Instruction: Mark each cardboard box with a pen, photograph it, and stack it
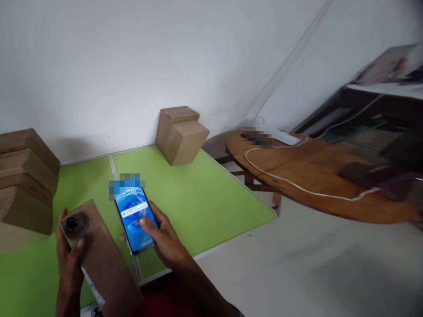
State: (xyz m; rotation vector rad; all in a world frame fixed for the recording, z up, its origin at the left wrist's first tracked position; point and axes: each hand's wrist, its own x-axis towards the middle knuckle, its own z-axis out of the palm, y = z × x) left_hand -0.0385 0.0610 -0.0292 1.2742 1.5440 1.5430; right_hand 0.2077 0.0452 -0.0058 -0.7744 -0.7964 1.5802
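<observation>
A pale wall (132,70) rose behind everything, and against its foot stood a green-topped table (224,207) with a pale seam running from near to far. To its right I could see a wooden table (297,160) with a rounded edge. Several cardboard boxes (31,189) stood close together at the green top's left, and two smaller cartons (188,141) stood touching at its far edge. Near me, over the green top, the person's left hand (71,257) was clamped on a long cardboard box (109,259), its thumb across the front. The right hand (167,240), just to the right, was closed around a lit smartphone (132,226), thumb on the blue screen, below a white banner. A thin white cable (355,199) curved over the wooden table. Smallest was a dark round piece (75,225) at the held box's far end, too blurred to name.
</observation>
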